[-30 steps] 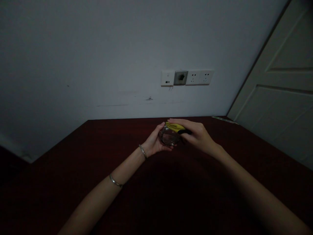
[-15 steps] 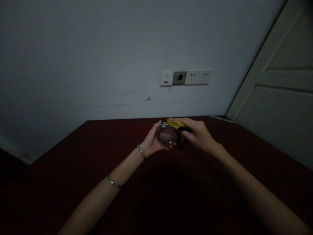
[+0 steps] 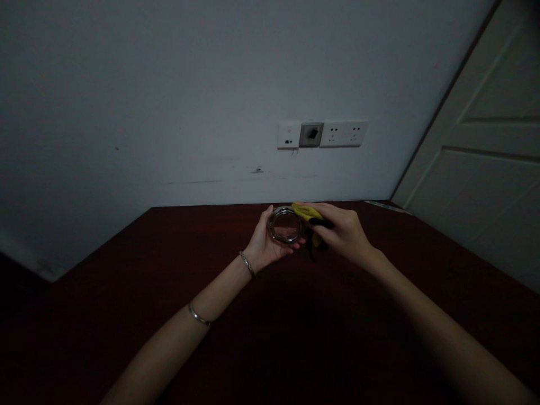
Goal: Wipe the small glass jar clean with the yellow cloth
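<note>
My left hand (image 3: 262,243) has its thumb and fingers around a round, clear glass dish (image 3: 275,234) with a thick rim. The dish is tilted so that its round face points toward me, and fingers show through and below it. In my right hand (image 3: 343,228) is a yellow cloth (image 3: 306,211) with a dark part, pinched between thumb and fingers. The cloth touches the dish at its upper right rim, and a dark end of it hangs under the hand. Dim light hides the finer detail of both things.
A dark red tabletop (image 3: 169,247) lies under both hands and meets a pale wall (image 3: 211,101). Sockets and a switch (image 3: 311,135) are set in the wall. A panelled white door (image 3: 485,185) stands at the right, near a thin printed strip (image 3: 386,206) on the table's far edge.
The glass dish has turned in my left hand, and its round face now shows more fully. My right hand and the cloth have shifted slightly right along the rim.
</note>
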`<state>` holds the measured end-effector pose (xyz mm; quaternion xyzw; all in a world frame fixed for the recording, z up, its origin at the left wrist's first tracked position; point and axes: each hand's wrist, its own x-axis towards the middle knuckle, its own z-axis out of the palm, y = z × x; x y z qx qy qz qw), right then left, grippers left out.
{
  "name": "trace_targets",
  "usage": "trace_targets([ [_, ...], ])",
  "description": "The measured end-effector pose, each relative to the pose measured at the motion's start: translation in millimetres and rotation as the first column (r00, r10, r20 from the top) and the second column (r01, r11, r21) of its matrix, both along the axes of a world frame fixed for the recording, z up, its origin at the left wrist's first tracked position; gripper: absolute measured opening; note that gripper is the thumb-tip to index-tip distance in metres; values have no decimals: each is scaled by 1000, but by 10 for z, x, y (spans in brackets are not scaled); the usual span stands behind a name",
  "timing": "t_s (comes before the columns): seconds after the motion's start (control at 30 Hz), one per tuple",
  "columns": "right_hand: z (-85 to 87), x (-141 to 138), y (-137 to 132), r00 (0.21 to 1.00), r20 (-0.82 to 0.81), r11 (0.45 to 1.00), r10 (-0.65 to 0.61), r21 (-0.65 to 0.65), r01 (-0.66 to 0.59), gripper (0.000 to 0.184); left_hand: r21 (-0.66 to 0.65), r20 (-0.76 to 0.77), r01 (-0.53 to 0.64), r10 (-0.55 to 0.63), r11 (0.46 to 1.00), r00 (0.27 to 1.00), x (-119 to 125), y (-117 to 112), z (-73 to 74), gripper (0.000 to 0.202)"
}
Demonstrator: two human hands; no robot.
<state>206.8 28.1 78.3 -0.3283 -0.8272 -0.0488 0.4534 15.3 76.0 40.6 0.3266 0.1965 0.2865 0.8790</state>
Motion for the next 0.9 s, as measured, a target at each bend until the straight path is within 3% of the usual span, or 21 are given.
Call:
trace_targets([
  [0.43,-5,10,-13,1000,12,999,7,37,-8,45,-37,114,-41,45,998,992,-9,-33,57,80],
  [0.9,-34,-25,-23,997,65,994,44,96,-50,43,-158,148,-146,169,977,974,-32,-73,140,57],
])
